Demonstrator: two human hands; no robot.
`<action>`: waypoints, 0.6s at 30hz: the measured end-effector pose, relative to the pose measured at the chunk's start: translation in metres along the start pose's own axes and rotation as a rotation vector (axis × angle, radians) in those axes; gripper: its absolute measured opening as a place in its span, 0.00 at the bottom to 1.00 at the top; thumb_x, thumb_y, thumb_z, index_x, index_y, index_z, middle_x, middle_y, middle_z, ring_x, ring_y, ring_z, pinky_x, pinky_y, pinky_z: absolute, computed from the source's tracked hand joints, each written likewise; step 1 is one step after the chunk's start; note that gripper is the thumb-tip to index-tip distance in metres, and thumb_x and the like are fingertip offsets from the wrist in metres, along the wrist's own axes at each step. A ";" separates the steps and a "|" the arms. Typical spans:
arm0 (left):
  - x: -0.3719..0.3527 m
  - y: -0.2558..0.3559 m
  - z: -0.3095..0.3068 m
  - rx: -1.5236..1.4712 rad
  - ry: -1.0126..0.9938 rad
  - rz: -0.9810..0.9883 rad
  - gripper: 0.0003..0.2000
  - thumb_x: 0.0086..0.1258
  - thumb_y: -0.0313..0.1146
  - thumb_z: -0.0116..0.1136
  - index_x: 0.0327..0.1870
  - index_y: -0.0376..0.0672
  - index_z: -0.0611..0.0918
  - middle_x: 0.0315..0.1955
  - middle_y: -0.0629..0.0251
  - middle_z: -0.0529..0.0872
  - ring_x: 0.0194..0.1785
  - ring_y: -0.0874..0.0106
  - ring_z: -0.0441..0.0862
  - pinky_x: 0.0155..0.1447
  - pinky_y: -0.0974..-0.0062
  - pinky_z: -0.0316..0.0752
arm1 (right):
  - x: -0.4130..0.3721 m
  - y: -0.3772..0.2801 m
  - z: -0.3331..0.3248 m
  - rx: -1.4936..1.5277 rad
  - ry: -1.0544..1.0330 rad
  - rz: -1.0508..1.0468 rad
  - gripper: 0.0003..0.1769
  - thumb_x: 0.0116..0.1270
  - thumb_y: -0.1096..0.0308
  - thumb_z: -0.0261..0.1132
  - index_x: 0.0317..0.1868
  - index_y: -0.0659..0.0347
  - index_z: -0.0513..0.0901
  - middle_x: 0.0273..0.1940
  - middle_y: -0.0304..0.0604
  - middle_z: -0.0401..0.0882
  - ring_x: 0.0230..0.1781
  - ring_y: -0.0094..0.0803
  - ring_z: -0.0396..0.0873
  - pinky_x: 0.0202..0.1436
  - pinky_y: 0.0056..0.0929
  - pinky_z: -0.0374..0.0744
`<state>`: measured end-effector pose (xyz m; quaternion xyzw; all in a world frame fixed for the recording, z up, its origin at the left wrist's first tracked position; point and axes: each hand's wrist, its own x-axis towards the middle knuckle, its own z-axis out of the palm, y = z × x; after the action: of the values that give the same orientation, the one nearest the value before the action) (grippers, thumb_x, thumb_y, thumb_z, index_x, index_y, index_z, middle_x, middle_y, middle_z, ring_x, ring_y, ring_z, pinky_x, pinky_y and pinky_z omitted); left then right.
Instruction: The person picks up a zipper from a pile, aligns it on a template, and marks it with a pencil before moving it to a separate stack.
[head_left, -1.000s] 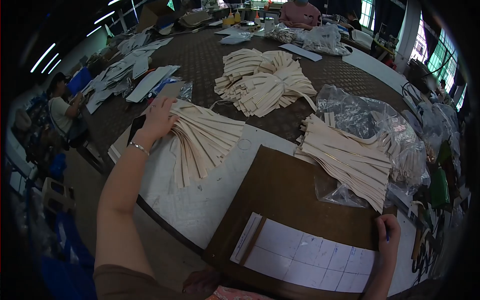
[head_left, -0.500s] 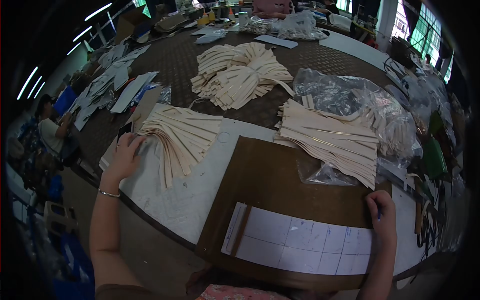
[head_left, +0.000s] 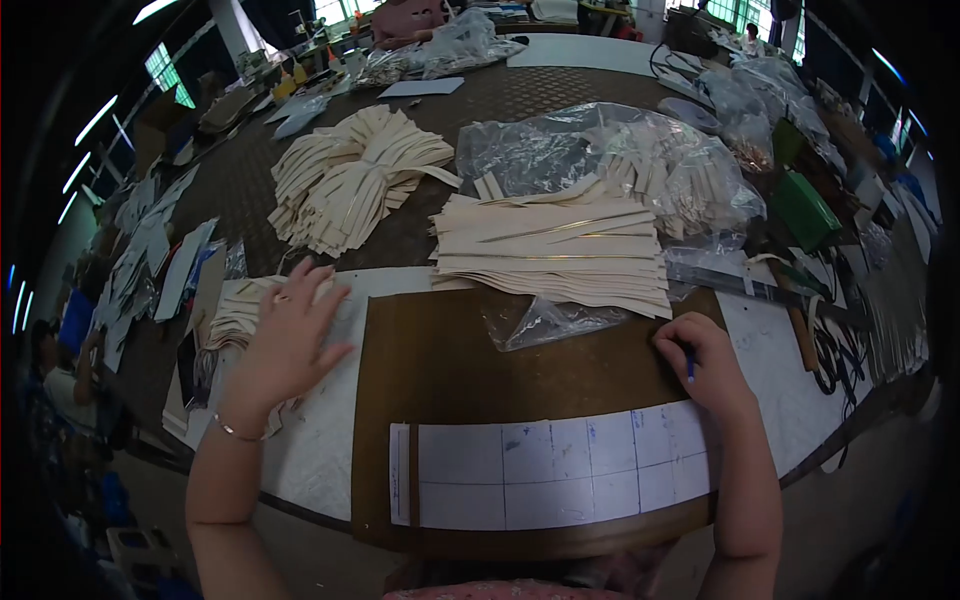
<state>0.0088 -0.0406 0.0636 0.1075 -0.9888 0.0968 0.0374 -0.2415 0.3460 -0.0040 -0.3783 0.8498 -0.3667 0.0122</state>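
Left of centre, the left hand (head_left: pixel 288 345) holds its fingers spread over pale strips (head_left: pixel 235 312), seemingly light, limp and best gathered in a bunch, while the right hand (head_left: pixel 708 362), right of centre, grips a blue pen (head_left: pixel 690 371).

You have one left hand (head_left: pixel 292 338) and one right hand (head_left: pixel 707 362) in view, with one bracelet (head_left: pixel 236 433) and one blue pen-like tool (head_left: pixel 690 371). Before you lie three piles of cream strips (head_left: pixel 545 240), one brown board (head_left: pixel 430 350) and one gridded white sheet (head_left: pixel 550 465).
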 end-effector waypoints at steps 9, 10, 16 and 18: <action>0.155 0.104 0.034 -0.198 0.089 0.441 0.38 0.59 0.36 0.68 0.73 0.45 0.65 0.68 0.54 0.69 0.74 0.53 0.65 0.75 0.53 0.58 | 0.000 0.010 -0.003 0.080 0.018 0.025 0.03 0.64 0.74 0.69 0.37 0.63 0.85 0.36 0.46 0.81 0.41 0.44 0.80 0.46 0.36 0.78; 0.163 0.110 0.040 -0.181 0.122 0.425 0.39 0.57 0.33 0.67 0.73 0.44 0.65 0.65 0.53 0.71 0.69 0.52 0.69 0.71 0.53 0.63 | 0.001 0.009 -0.005 0.094 0.005 0.023 0.03 0.64 0.74 0.69 0.37 0.63 0.85 0.36 0.46 0.81 0.41 0.44 0.80 0.46 0.37 0.78; 0.187 0.126 0.058 -0.204 0.188 0.341 0.39 0.52 0.26 0.65 0.72 0.39 0.67 0.51 0.52 0.76 0.54 0.52 0.77 0.59 0.58 0.74 | 0.004 0.010 -0.006 0.119 0.019 -0.054 0.03 0.63 0.74 0.70 0.37 0.63 0.85 0.35 0.47 0.79 0.39 0.46 0.79 0.45 0.38 0.79; 0.188 0.128 0.059 -0.230 0.173 0.320 0.39 0.52 0.27 0.66 0.71 0.38 0.69 0.49 0.53 0.77 0.53 0.53 0.78 0.58 0.59 0.74 | 0.004 0.008 -0.007 0.127 0.028 -0.082 0.03 0.63 0.74 0.70 0.37 0.63 0.85 0.34 0.47 0.79 0.39 0.47 0.79 0.45 0.38 0.79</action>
<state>-0.2051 0.0317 0.0006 -0.0646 -0.9909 -0.0032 0.1184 -0.2511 0.3513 -0.0028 -0.4063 0.8086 -0.4255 0.0092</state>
